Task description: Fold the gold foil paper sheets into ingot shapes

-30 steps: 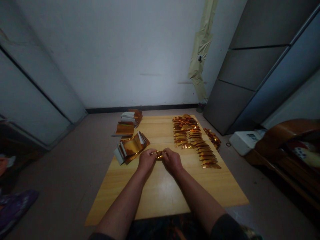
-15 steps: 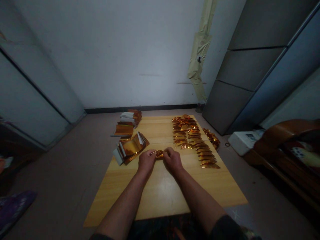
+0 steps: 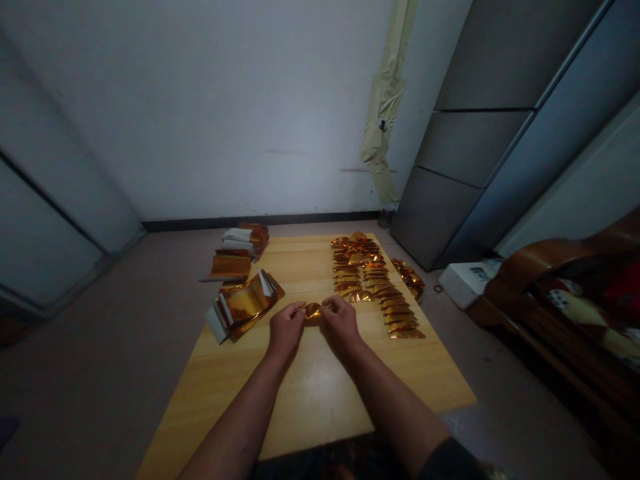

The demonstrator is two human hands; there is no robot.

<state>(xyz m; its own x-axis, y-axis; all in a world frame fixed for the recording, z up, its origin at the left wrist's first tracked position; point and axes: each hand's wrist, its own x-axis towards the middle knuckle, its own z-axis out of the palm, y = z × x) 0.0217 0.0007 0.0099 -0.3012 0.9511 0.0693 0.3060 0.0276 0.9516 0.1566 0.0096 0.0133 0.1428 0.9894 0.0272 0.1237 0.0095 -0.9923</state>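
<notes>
Both hands meet at the middle of the frame, pinching one small gold foil piece (image 3: 314,310) between them: left hand (image 3: 284,331) on its left end, right hand (image 3: 341,325) on its right, fingertips closed on it just above the wooden surface (image 3: 310,387). That foil looks super light and thin, probably crinkly and a bit slick, so I'd say it creases or tears easily. Best gripped at the edges and corners with fingertips, like here, not squeezed in the middle.

To the left of the hands sits a fanned stack of gold sheets (image 3: 243,305), with more stacks (image 3: 240,250) above it toward the frame's upper left. Right of centre run rows of folded gold pieces (image 3: 373,280), close to the right hand. A grey cabinet (image 3: 480,153) fills the upper right. Nothing sits between the hands and the foil.
</notes>
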